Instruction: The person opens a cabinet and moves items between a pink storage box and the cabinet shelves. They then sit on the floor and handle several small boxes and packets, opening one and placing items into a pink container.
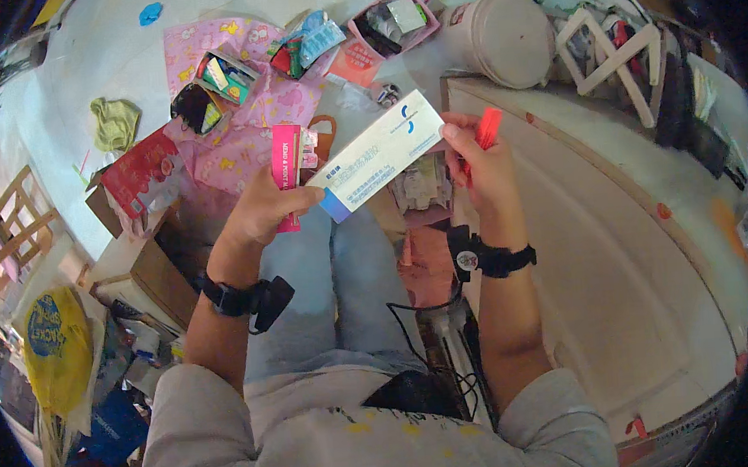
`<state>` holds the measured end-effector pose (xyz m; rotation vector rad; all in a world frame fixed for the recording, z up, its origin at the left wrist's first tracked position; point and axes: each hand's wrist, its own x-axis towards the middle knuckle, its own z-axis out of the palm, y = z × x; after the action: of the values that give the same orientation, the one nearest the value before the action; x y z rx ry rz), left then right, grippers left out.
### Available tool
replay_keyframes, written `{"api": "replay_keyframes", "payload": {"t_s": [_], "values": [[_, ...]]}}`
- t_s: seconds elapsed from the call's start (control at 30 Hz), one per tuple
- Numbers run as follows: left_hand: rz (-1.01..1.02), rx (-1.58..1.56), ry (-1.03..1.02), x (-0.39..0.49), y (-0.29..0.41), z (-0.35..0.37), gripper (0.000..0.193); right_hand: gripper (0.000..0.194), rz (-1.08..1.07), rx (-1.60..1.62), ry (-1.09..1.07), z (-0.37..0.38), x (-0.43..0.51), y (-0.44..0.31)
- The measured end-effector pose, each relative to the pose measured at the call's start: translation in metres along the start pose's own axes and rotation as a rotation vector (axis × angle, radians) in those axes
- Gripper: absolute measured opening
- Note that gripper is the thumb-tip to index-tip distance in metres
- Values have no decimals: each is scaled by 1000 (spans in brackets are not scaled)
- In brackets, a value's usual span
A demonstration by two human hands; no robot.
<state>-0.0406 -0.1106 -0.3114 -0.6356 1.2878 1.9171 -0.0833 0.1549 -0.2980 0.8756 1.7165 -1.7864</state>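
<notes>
A long white cardboard box with a blue end and printed writing slants between my two hands. My left hand pinches its lower left end under the thumb and also holds a narrow pink box upright. With thumb and fingers, my right hand grips the upper right end of the white box; a bright red-orange object, perhaps a marker, is tucked in the same hand. Both wrists wear black straps. Below the hands are my legs in jeans.
A pink patterned sheet lies ahead on the floor with small filled boxes. A lidded plastic bucket and a folding wooden rack stand at upper right. A red carton and yellow bag are at left, a large beige panel at right.
</notes>
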Motion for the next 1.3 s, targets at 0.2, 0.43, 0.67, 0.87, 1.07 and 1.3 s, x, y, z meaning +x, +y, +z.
{"api": "replay_keyframes", "payload": {"t_s": [0.2, 0.43, 0.67, 0.87, 1.07, 1.3], "values": [[-14, 73, -10, -22, 33, -4, 35, 35, 44, 16, -111, 9, -18, -42], [-1, -10, -4, -102, 68, -31, 36, 32, 174, -99, -194, 59, -82, -94], [49, -144, -40, -155, 76, -50, 49, 28, 132, -233, -379, 79, -126, -133], [219, -171, -29, -189, 101, -27, 51, 26, 21, -256, -492, 73, -152, -169], [415, -219, -6, -223, 136, 11, 45, 27, -145, -348, -508, 62, -192, -213], [534, -206, -127, -249, 179, 48, 44, 31, -368, -205, -448, 40, -256, -249]]}}
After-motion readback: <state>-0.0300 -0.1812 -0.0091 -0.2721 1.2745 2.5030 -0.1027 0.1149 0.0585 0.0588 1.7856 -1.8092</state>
